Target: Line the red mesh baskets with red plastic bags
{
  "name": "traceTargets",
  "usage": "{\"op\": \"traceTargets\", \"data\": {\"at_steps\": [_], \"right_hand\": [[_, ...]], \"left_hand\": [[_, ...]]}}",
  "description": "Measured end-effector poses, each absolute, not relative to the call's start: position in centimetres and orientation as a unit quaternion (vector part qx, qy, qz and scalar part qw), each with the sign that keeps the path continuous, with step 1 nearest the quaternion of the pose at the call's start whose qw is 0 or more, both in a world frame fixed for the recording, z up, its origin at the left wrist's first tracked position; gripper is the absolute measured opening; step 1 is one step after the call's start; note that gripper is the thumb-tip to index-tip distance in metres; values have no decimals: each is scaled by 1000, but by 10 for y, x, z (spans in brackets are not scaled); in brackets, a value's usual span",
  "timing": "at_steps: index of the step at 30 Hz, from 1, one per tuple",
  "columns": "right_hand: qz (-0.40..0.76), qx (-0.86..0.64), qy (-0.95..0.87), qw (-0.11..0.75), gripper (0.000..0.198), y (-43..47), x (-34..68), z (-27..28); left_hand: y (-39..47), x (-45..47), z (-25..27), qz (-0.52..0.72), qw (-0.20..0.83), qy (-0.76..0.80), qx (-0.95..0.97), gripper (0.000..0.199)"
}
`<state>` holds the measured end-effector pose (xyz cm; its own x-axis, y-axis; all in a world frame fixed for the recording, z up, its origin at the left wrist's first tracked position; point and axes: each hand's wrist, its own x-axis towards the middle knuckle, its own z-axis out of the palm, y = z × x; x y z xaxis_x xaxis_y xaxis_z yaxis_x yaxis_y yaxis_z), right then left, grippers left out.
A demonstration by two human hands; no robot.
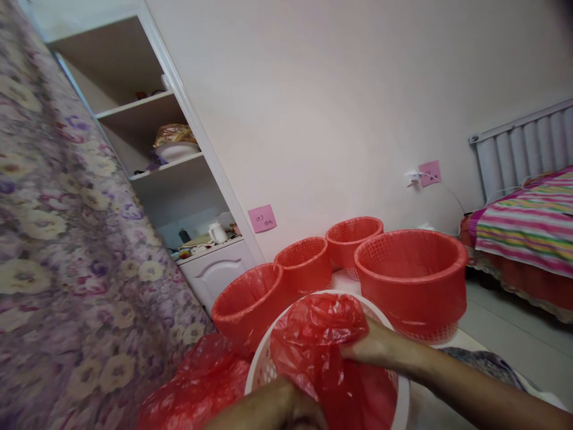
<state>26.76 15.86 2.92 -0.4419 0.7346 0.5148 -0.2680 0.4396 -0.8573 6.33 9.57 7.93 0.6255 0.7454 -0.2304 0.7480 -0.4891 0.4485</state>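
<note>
- The left hand (286, 409), nearest the camera, grips the red bag (322, 340) at the white basket (264, 370) rim; its fingers are hidden, so I cannot tell their spread.
- The right hand (371, 346) has its fingers closed on the bag inside the basket.
- Risk: thin plastic may tear or slip off the rim if tugged unevenly.

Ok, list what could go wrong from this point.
The thin red bag is bunched under the right hand inside the white basket; pulled hard over the rim, it may tear. The left hand sits low at the frame's edge, so the basket might tip toward the lined baskets behind.
</note>
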Motion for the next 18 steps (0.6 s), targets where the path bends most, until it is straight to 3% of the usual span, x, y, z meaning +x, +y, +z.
{"op": "traceTargets", "data": {"at_steps": [4, 7, 8, 9, 13, 18], "right_hand": [[534, -154, -663, 502, 19, 153, 268, 34], [559, -146, -650, 494, 17, 150, 268, 35], [568, -143, -646, 490, 17, 150, 268, 34], [576, -142, -642, 485, 18, 151, 268, 32], [584, -171, -632, 480, 35, 152, 274, 25], [537, -240, -591, 552, 34, 152, 300, 15]], "left_hand": [[104, 36, 77, 238, 94, 522, 814, 13], [111, 24, 59, 319, -39, 488, 812, 68], [113, 25, 53, 303, -63, 465, 829, 76], [113, 27, 50, 280, -74, 440, 850, 73], [110, 34, 50, 268, -66, 349, 896, 29], [99, 3, 68, 367, -13, 368, 854, 23]]}}
